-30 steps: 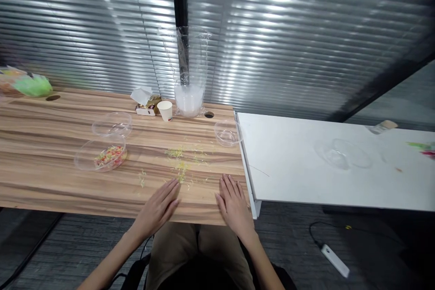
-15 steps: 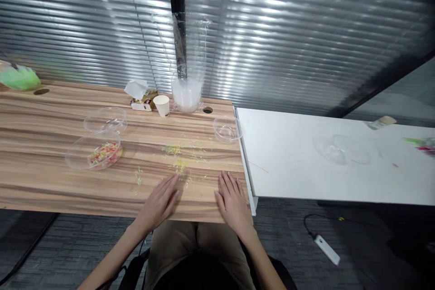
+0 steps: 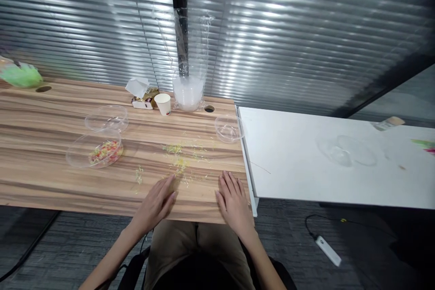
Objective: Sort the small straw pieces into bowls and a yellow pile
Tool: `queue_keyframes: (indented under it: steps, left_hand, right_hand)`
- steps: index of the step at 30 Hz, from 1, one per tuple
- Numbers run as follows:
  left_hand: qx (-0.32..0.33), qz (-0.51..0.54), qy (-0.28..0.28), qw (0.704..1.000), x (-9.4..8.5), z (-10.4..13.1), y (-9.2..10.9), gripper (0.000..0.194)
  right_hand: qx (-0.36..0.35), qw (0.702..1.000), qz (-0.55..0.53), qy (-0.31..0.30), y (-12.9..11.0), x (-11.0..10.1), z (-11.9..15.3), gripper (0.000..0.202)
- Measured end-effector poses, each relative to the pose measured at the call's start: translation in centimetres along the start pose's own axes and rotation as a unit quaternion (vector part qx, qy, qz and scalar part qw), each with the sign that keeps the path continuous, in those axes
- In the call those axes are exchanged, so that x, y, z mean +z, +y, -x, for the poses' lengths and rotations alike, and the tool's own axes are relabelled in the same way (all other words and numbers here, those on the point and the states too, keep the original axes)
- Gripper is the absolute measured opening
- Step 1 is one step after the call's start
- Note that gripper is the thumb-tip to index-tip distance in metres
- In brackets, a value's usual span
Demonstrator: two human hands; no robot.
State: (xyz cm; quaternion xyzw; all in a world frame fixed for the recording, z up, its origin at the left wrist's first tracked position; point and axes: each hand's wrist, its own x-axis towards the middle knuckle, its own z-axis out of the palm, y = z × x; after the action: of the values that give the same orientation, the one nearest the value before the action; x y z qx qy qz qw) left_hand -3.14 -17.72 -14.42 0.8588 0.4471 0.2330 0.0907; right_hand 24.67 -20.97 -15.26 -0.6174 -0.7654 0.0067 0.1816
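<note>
My left hand [image 3: 154, 203] lies flat on the wooden table [image 3: 41, 176] near its front edge, fingers stretched out and holding nothing. Its fingertips are close to scattered thin yellow and green bits [image 3: 181, 164]. My right hand [image 3: 234, 204] rests flat beside the table's right edge, also with nothing in it. To the left stands a clear round bowl [image 3: 76, 154] containing small red, yellow and green pieces [image 3: 106, 150]. Behind it is another clear bowl [image 3: 93, 120]. A third clear bowl [image 3: 222, 133] sits at the right, beyond my right hand.
At the back are a tissue pack [image 3: 144, 99], a paper cup [image 3: 163, 105] and a clear bag of white cups or bowls [image 3: 188, 94]. A white table [image 3: 285, 172] adjoins on the right, with clear containers [image 3: 340, 152]. A power strip [image 3: 328, 250] lies on the floor.
My left hand has shifted very slightly left, its fingertips a little farther from the yellow bits. The camera view has moved slightly; the right hand stays in place.
</note>
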Motion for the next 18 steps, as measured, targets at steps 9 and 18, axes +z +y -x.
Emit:
queue_keyframes:
  steps: [9,18]
  left_hand:
    - [0.008,-0.014,0.005,1.000,0.0,-1.2,0.0,0.061]
    - [0.009,-0.034,-0.001,0.999,0.4,-1.7,0.1,0.060]
  right_hand:
    - [-0.002,1.000,0.004,0.003,0.0,0.0,0.0,0.048]
    - [0.001,1.000,0.008,-0.007,-0.1,0.0,0.0,0.047]
